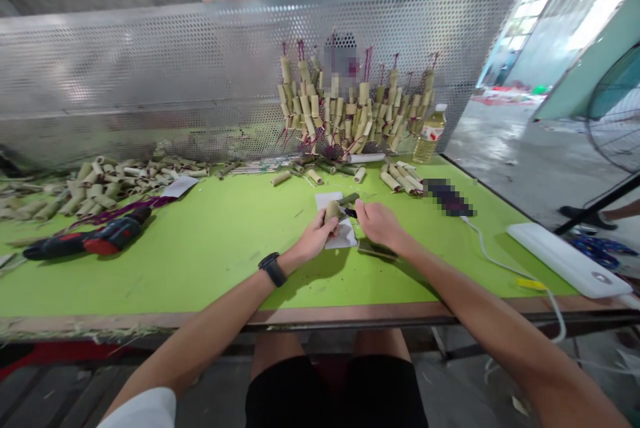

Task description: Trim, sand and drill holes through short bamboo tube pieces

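My left hand [317,235] is closed around a short, pale bamboo tube [332,209] at the middle of the table. From the right, my right hand [379,223] grips a small black-handled tool [351,213], whose tip meets or nearly meets the tube; its exact kind is hard to make out. Beneath both lies a white sheet of paper [345,240]. A darker green bamboo piece [349,199] rests just behind the tool. Under my right wrist, a split bamboo strip [376,251] lies on the tabletop.
A cordless drill [113,235] and a heap of bamboo tubes [95,188] lie at left. Strung bamboo bundles [350,115] lean on the perforated metal panel [225,81]. At right are an oil bottle [429,138], a cabled phone-like item [450,198] and a white power strip [567,261].
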Available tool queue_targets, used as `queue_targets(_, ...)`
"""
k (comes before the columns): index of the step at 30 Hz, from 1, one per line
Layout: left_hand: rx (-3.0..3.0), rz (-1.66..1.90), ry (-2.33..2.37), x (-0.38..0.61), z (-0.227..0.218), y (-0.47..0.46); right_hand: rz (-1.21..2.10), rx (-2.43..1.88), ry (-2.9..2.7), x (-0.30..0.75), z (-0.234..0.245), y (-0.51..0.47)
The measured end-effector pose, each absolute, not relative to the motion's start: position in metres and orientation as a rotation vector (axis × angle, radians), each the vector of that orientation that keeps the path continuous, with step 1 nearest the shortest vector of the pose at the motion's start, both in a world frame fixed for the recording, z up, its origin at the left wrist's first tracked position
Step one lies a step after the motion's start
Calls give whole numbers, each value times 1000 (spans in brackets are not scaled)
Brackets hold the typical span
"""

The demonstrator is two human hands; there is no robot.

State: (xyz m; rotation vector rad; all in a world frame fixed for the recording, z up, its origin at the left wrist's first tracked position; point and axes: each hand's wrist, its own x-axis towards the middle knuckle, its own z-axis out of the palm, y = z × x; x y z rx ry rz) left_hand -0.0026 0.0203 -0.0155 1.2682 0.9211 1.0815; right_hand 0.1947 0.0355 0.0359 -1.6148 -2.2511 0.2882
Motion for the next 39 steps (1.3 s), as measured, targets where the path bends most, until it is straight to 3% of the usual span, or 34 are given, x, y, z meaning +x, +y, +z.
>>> queue_targets(10,1609,1012,1037,-1,-12,15,148,-1686,-2398,185,38,28)
queue_targets(18,1920,937,1025,5,-3,-5,229,-1830,-2160,216,37,55)
queue_targets(29,1519,1288,1226,-13,-8,23,468,-1654,-2143,204,32,51)
queue_targets(39,1665,1272,1187,-9,-9,22,460,-1619,-2129,211,28,57)
